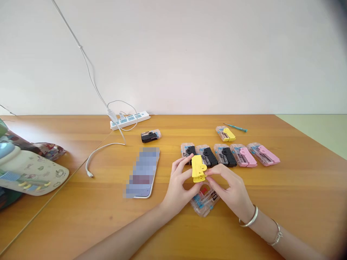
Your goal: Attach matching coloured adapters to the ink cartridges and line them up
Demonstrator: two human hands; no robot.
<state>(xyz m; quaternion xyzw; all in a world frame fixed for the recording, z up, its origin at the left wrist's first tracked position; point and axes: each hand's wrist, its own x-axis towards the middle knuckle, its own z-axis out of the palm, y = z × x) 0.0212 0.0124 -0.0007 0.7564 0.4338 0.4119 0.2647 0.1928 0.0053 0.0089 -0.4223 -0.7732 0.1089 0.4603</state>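
Observation:
A small yellow plastic part (pixel 198 169) with a round boss on its side is held up over the table between both my hands. My left hand (pixel 181 182) grips it from the left, thumb below and fingers behind. At its lower right edge, my right hand (pixel 228 186) pinches it between thumb and index finger. Just under the hands lies a clear plastic shell (pixel 204 206) with blue and red bits inside and dark lettering; the hands partly cover it.
Behind my hands is a row of similar clear shells with black (pixel 227 157) or pink (pixel 246 157) parts. Farther back are a yellow one (pixel 226 134), a black one (pixel 150 136) and a screwdriver (pixel 235 127). Left are a phone (pixel 145 177), cable (pixel 108 145), power strip (pixel 130 120) and patterned bag (pixel 35 173).

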